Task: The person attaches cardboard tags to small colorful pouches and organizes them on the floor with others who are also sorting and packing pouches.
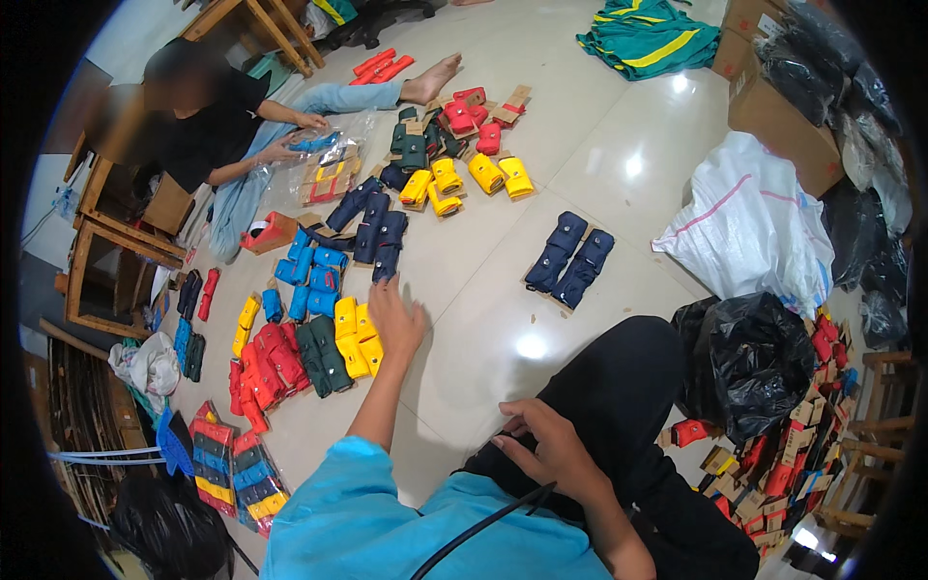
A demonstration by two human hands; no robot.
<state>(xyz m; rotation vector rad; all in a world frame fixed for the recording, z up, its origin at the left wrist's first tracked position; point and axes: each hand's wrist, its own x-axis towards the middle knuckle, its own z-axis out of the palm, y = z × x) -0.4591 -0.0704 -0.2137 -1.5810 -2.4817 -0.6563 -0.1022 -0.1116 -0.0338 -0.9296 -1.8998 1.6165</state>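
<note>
My left hand [395,319] reaches forward over the floor, its fingertips at the near end of a navy folded fabric pouch [391,235] with snap buttons. The thumb is spread away from the fingers, and whether they touch the pouch is hard to tell. Yellow pouches [351,326] lie just left of that hand, beside dark green [322,355] and red ones [279,355]. Blue pouches [312,279] are grouped behind these. My right hand [547,442] hovers over my lap with fingers apart, holding nothing. Ahead of my knee, two navy pouches [569,257] lie side by side on cardboard.
A co-worker [217,123] sits at far left, holding a blue pouch by a clear plastic bag [330,170]. More yellow pouches [446,177] lie mid-floor. Right of my knee stand a black plastic bag [754,362], a white woven sack [754,217] and a heap of carded pouches [783,464].
</note>
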